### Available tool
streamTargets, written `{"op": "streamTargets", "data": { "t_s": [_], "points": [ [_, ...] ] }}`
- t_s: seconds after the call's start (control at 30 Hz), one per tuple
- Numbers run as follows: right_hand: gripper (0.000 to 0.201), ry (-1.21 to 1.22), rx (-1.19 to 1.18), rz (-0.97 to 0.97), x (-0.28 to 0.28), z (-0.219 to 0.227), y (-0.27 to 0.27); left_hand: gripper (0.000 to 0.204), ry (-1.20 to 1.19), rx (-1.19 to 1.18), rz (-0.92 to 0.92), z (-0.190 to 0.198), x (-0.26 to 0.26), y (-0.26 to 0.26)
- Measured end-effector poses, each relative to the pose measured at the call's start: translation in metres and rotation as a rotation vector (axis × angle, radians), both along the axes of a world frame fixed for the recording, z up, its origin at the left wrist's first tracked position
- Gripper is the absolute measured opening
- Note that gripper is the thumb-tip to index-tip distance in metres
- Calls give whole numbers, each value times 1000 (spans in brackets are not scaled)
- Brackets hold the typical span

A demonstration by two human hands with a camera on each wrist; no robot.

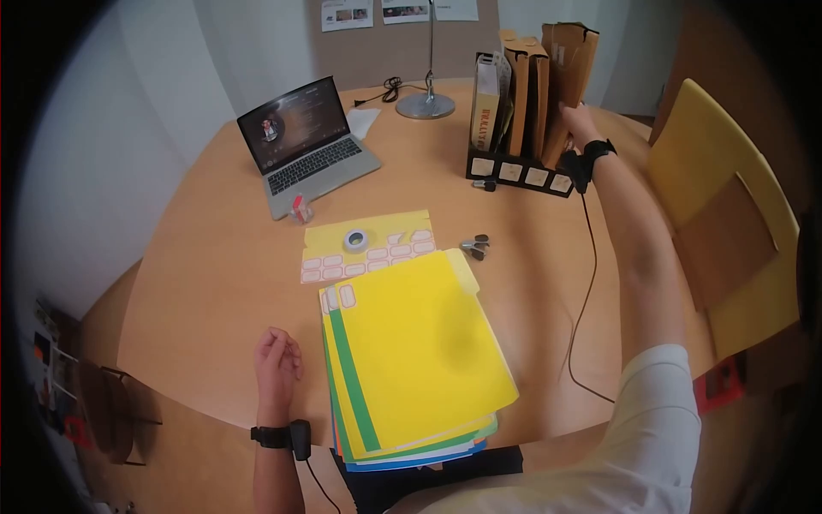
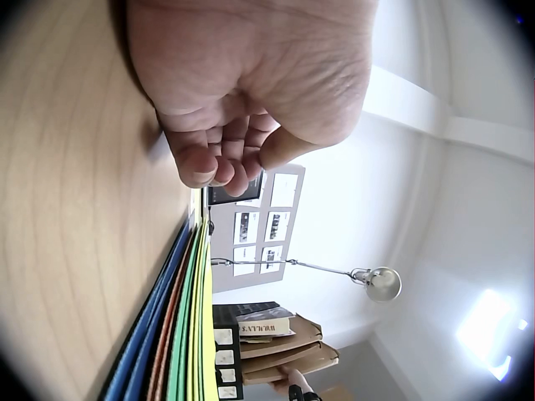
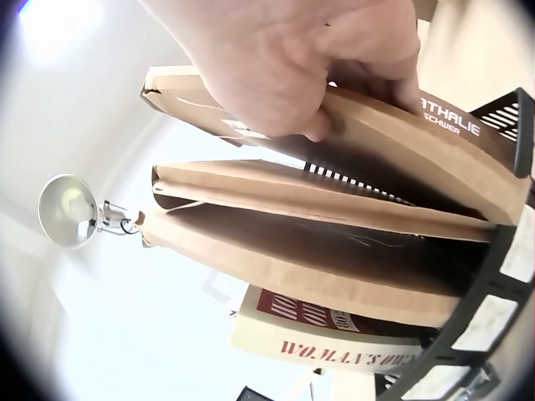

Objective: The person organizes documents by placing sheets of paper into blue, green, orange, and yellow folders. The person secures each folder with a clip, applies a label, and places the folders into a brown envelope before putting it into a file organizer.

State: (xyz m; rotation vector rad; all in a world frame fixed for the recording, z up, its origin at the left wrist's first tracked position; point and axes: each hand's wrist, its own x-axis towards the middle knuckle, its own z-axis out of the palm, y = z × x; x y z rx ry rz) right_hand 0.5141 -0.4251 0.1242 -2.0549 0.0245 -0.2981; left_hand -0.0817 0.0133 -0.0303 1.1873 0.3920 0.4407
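At the table's back right, my right hand (image 1: 584, 127) grips the rightmost brown cardboard mailer (image 1: 572, 64) in a black file holder (image 1: 512, 176). In the right wrist view the thumb lies on one face of this mailer (image 3: 393, 125) and the fingers go over its edge to the far side. Two more cardboard mailers (image 3: 326, 205) and a book (image 3: 334, 347) stand beside it in the holder. My left hand (image 1: 276, 364) rests on the table with loosely curled fingers and holds nothing. Just right of it lies a stack of coloured folders (image 1: 419, 343), yellow on top.
Behind the stack lie a yellow sheet of labels (image 1: 368, 231) with a tape roll (image 1: 355, 241) on it, and binder clips (image 1: 476, 248). A laptop (image 1: 312, 158) stands at the back left, a lamp (image 1: 425, 105) behind. A cable (image 1: 591, 291) trails from my right wrist.
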Motion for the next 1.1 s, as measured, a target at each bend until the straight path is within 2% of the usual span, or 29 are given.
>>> {"op": "streamTargets", "data": {
  "t_s": [0.07, 0.17, 0.2, 0.3, 0.4, 0.5, 0.6, 0.7, 0.73, 0.87, 0.97, 1.0, 1.1],
  "points": [
    [45, -264, -41, -36, 5, -16, 6, 16, -6, 4, 4, 2, 2, 1],
    [46, -294, 50, -107, -10, -20, 13, 16, -6, -2, 1, 2, 1, 0],
    [44, -322, 151, -94, -21, -20, 19, 16, -9, -2, 0, 1, 1, 0],
    [42, -316, 49, -88, -7, -31, 20, 16, -5, -5, 0, -3, 0, 1],
    [42, -297, 20, -92, -18, -31, 24, 16, -5, -10, 0, -3, 1, 2],
    [40, -332, -73, -53, -19, -38, 22, 15, 5, -8, 11, 0, 1, 1],
    [39, -260, -202, -73, -26, -44, 21, 16, 14, -4, 10, 0, 0, 1],
    [38, -344, -230, -69, -16, -66, 18, 16, 21, -2, -2, 1, -1, 1],
    [37, -387, -168, -22, -23, -63, 19, 16, 25, 1, -5, 2, -2, 2],
    [37, -198, -329, -93, -47, -43, 25, 17, 7, -22, -18, 3, -1, 1],
    [40, -236, -405, 33, -38, -67, 16, 17, 5, -29, -23, 3, -1, -1],
    [44, -130, -480, 20, -34, -76, 13, 17, 6, -24, -21, 5, -1, -2],
    [50, -83, -368, 94, -62, -60, 19, 17, 11, -14, -20, 7, -1, 0]
  ]
}}
